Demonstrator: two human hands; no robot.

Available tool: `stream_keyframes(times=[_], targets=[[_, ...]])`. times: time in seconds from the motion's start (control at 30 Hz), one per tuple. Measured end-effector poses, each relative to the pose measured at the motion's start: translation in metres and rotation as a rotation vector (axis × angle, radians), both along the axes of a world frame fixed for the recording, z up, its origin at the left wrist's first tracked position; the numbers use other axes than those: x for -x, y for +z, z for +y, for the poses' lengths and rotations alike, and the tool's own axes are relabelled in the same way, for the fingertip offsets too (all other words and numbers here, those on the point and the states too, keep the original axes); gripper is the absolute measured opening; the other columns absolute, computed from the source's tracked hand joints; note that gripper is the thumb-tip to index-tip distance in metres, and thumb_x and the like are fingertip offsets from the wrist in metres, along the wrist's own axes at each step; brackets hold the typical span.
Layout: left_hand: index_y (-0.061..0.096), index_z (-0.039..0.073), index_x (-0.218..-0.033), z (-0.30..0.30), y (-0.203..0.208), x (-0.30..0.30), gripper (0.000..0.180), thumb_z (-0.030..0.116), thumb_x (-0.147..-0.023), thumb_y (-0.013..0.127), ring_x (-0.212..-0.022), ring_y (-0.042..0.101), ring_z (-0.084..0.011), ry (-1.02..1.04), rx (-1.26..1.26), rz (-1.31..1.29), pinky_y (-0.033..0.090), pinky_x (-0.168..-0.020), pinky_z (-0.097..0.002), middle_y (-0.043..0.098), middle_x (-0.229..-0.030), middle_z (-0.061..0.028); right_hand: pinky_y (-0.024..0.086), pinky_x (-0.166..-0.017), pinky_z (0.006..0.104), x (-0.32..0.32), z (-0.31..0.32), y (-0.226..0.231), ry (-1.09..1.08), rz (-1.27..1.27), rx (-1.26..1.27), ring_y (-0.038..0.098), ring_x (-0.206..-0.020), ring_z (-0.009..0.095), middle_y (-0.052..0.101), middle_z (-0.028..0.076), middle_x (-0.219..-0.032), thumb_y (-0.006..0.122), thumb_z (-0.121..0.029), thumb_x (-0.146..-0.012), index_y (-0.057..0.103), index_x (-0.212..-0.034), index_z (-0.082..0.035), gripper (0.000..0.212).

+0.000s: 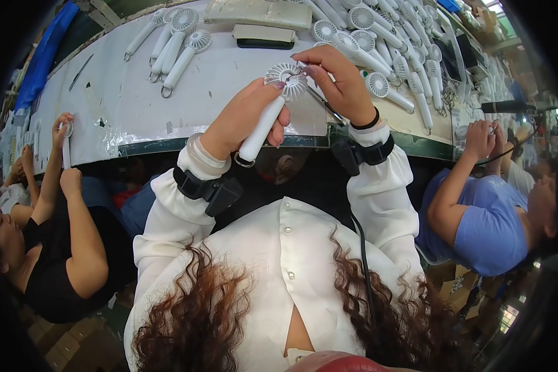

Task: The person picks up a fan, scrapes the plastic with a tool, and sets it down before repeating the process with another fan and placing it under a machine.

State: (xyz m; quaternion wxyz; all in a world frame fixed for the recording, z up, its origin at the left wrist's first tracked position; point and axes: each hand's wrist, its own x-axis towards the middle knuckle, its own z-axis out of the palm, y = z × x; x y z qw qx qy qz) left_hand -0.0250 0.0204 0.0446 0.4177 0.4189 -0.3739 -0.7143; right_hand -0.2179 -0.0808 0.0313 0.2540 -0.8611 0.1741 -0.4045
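Note:
My left hand [245, 118] is wrapped round a white handheld fan [262, 133], just past the table's near edge. The fan is tilted, its round slotted head up and away from me and a metal ring at the handle's lower end. An opening shows in the middle of the head, with what look like thin dark wires. My right hand [338, 80] is at the head's right side, thumb and index finger pinched on a small piece too small to make out. A slim dark tool [327, 104] lies on the table beside my right wrist.
Several white fans lie at the far left [183, 53], and a large heap of fans [397, 43] fills the right. A pale block [258, 13] and a dark-edged case [265, 36] lie at the back. Co-workers sit on the left [80, 242] and right [477, 211].

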Motion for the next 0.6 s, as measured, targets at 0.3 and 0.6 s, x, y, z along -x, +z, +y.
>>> stream_keyframes(times=[0.3,0.6], targets=[[0.042,0.0,-0.103,0.0,0.004,0.006,0.027,0.027,-0.1,0.037,-0.05,0.059,-0.0168,0.007,-0.066,0.053,0.051,-0.045,-0.0282,0.062,-0.08,-0.0149,0.046,-0.071,0.0225,-0.002,0.003,-0.009,-0.049,-0.008,-0.201,0.057,-0.079,0.012,0.063,0.004,-0.098,0.05,-0.01,-0.097,0.063,-0.113,-0.004,0.021],[0.042,-0.003,-0.104,-0.003,0.003,0.008,0.028,0.024,-0.1,0.035,-0.052,0.061,-0.0156,0.006,-0.137,0.155,0.055,-0.048,-0.0267,0.064,-0.088,-0.0188,0.05,-0.073,0.0242,-0.004,0.005,-0.014,-0.136,0.031,-0.255,0.064,-0.082,0.014,0.069,0.008,-0.092,0.053,-0.009,-0.095,0.064,-0.112,-0.003,0.021]])
